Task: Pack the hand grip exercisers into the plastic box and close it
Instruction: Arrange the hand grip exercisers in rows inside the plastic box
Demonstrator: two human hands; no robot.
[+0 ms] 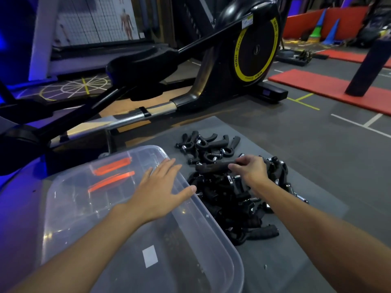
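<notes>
A clear plastic box stands on a grey mat, open on top, with nothing but orange marks showing through its far wall. My left hand hovers over its right rim with the fingers spread flat. Right of the box lies a heap of several black hand grip exercisers. A smaller cluster of exercisers lies farther back. My right hand pinches the handle of one black exerciser just above the heap. No lid is in view.
A black elliptical trainer with a yellow-ringed wheel stands right behind the mat and box. Red floor mats and a dark post lie to the far right. Grey floor with painted lines spreads to the right of the mat.
</notes>
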